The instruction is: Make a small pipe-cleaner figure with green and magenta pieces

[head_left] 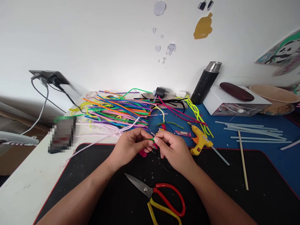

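A person's left hand (131, 145) and right hand (172, 145) nearly meet above the far part of a black desk mat (112, 193), each with thumb and forefinger pinching a short green pipe cleaner (150, 139). The green piece bridges the small gap between the fingertips, its long axis running roughly level from left hand to right, one end toward each; the ends themselves are hidden by the fingers. A magenta fuzzy piece (142, 153) shows just below the left fingers; whether it joins the green one cannot be told.

Nearer the body, between the forearms, lie large scissors (145, 189) with blades together, the tip aimed away and to the left, the red and yellow handles toward the wearer. Just beyond the left hand spreads a heap of multicoloured pipe cleaners (119, 109), most lying crosswise. To the right of the right hand rests a yellow glue gun (199, 140), its nozzle pointing away and leftward, a translucent stick jutting from its back. Farther right lie loose glue sticks (255, 131) and a wooden stick (243, 162); beyond the right hand, a black thermos (206, 84) stands near the wall.
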Demonstrator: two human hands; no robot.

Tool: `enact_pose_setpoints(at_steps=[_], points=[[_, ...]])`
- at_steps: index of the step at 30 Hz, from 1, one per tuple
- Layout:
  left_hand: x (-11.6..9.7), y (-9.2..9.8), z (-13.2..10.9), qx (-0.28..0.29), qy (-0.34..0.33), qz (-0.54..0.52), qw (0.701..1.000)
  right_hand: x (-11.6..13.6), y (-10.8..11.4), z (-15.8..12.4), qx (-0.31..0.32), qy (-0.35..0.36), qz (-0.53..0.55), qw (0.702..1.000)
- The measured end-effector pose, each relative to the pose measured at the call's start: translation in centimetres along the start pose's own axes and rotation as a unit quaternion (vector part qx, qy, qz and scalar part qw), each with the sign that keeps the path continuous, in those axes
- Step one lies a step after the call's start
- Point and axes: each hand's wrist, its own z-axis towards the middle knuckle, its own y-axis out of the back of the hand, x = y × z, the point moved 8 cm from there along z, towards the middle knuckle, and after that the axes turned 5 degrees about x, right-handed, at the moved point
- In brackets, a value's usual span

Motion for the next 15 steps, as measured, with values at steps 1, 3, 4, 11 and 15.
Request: enact_pose_setpoints(at_steps=[1,3,4,11,15], points=[[-0.01,-0.01,0.0,0.0,0.001,-0.001,1.0,-0.02,-0.03,0.0,0.001,-0.001,0.003,1.0],[-0.06,-0.07,0.01,0.001,0.001,-0.004,1.0,-0.05,-0.06,0.0,0.005,-0.003,0.008,1.0],[-0.09,-0.1,0.01,0.0,0.001,-0.007,1.0,-0.05,-0.07,0.0,0.006,-0.004,0.009,1.0],[-0.25,-0.12,0.03,-0.012,-0.006,-0.037,0.999,0.16,-0.13,0.08,0.014,-0.009,0.038,0.999],[-0.54,0.01,0.08,-0.028,-0.02,-0.063,0.997,0.24,0.14,0.09,0.005,-0.008,0.082,0.997]])
